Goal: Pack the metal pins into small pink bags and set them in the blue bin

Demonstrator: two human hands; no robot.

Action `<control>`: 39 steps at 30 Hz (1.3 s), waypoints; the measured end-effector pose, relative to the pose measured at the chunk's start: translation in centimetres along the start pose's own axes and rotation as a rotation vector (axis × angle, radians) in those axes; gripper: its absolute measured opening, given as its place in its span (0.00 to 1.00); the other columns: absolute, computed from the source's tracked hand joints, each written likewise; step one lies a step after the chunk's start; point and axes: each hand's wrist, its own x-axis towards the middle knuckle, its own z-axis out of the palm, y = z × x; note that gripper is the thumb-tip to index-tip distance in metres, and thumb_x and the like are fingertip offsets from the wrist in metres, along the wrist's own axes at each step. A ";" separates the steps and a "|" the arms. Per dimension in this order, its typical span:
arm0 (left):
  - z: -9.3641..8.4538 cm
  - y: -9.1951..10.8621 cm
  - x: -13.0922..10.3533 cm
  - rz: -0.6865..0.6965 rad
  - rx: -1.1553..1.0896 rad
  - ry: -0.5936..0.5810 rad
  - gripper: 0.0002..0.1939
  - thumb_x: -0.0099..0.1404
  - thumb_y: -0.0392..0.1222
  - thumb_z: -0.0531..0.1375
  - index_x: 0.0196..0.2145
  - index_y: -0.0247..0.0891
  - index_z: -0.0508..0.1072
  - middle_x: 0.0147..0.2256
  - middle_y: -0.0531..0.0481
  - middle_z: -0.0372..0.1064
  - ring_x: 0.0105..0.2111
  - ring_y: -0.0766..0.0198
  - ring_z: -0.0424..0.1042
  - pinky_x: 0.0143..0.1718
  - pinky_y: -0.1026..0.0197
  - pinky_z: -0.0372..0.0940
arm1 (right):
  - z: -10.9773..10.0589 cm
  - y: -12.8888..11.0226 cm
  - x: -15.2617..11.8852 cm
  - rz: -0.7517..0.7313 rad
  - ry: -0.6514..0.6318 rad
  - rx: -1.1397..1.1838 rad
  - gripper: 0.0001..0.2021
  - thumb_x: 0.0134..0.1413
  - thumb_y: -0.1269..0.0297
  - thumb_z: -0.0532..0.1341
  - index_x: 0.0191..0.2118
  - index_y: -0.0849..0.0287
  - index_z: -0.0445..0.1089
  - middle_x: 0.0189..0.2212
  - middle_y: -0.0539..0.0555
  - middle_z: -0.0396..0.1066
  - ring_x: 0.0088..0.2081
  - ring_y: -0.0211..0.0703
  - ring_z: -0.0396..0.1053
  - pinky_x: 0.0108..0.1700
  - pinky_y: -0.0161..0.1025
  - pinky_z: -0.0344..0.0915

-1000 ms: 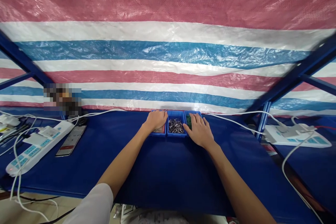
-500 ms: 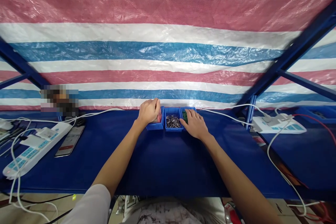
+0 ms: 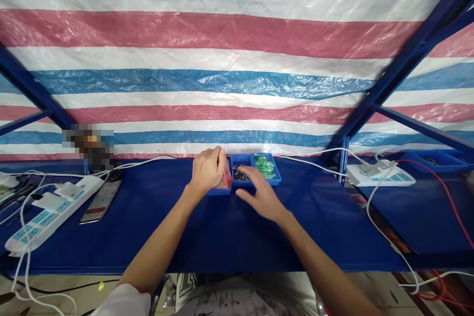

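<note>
Three small blue bins stand side by side at the back of the table. My left hand (image 3: pixel 207 172) is curled over the left bin (image 3: pixel 219 191), its fingers closed and partly hidden behind the knuckles. Red plastic-looking pieces (image 3: pixel 227 177) show in that bin beside the hand. In front of the middle bin (image 3: pixel 236 159), which holds a heap of thin metal pieces (image 3: pixel 240 173), hovers my right hand (image 3: pixel 262 196), slightly blurred. Its thumb and fingers are apart with nothing between them. Green, clear-looking pieces (image 3: pixel 264 165) fill the right bin (image 3: pixel 277 181).
On the left lie a phone (image 3: pixel 100 201) and a white power strip (image 3: pixel 52 217) with plugs and cables. Another power strip (image 3: pixel 388 177) sits at right, near a further blue tray (image 3: pixel 440 160). Striped sheeting (image 3: pixel 237 79) hangs behind, between blue frame posts (image 3: pixel 385 76).
My right hand has left the right bin and moved left and toward me, uncovering the green pieces. The left bin now sits nearer me than its neighbours, my left hand still on it.
</note>
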 end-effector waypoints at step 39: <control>-2.7 2.4 -10.0 0.106 -0.239 -0.985 0.36 0.52 0.41 0.72 0.58 0.49 0.68 0.56 0.41 0.61 0.53 0.41 0.64 0.48 0.45 0.68 | 3.3 -2.5 -8.2 0.361 -0.157 -0.026 0.14 0.74 0.50 0.55 0.41 0.51 0.71 0.33 0.53 0.72 0.32 0.49 0.70 0.33 0.43 0.62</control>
